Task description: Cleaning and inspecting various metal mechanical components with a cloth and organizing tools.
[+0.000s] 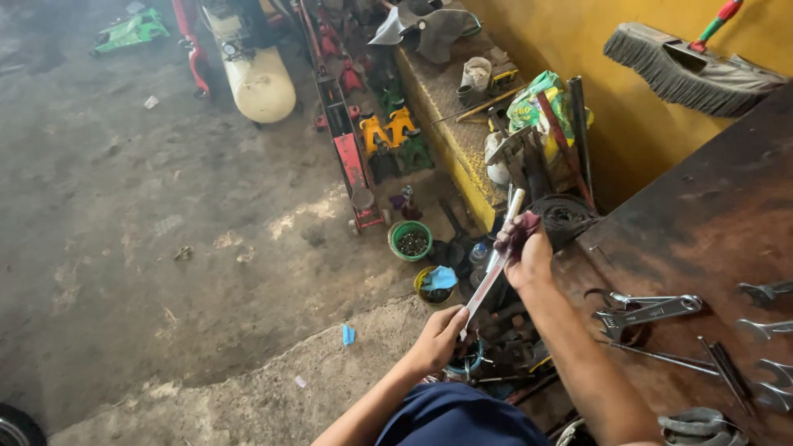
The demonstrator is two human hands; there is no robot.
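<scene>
— What are you holding there?

— You've got a long, flat metal bar [496, 263], silvery with a reddish tinge, gripped at both ends.

— How does it sit?

— It slants steeply, its lower end nearest you, its upper end tilted away toward the yellow bench [450, 116]. It hangs just off the left edge of the dark worktable [702, 223], above the floor clutter.

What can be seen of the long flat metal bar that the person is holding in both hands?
The long flat metal bar looks like a thin, pale grey steel strip with a reddish tint along its middle. It slants from lower left to upper right, above the floor beside the dark workbench. The left hand pinches its lower end; the right hand wraps around it near the top, and a short pale tip sticks out above that fist. Its exact kind cannot be told.
</scene>
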